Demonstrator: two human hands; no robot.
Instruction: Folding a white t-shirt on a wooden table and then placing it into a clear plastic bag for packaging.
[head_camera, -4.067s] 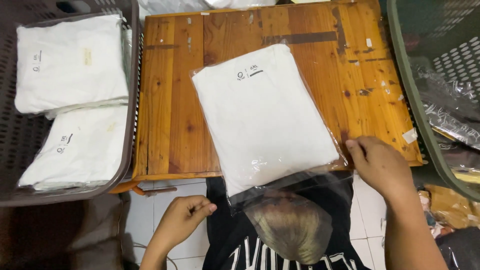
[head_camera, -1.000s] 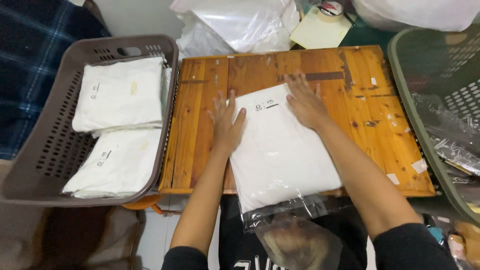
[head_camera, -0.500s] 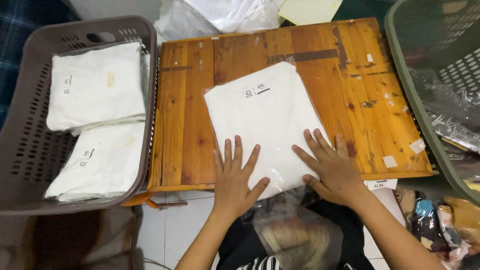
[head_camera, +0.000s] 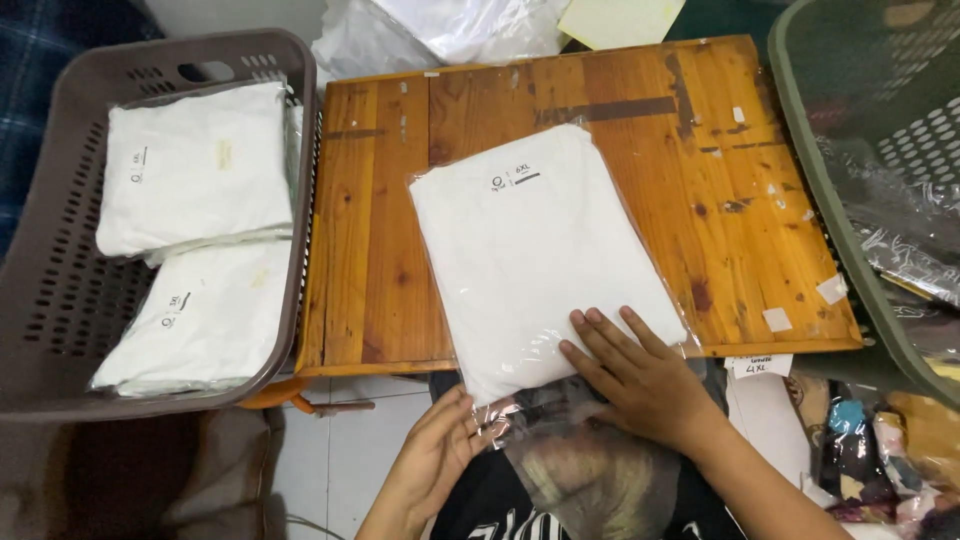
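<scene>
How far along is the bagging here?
Done: two bagged white garments lie in the brown basket. In hand: right hand presses the bagged garment on the wooden table; left hand holds its open flap. Left: the flap is unsealed.

The green basket (head_camera: 815, 190) runs off the right edge, and its contents are a blur of crumpled plastic. The brown basket (head_camera: 60, 300) is cut by the left edge. The right hand (head_camera: 640, 375) covers the bagged white garment's (head_camera: 530, 250) near corner, and the bag's open flap hangs below the bench (head_camera: 370, 250) edge, hard to make out.
</scene>
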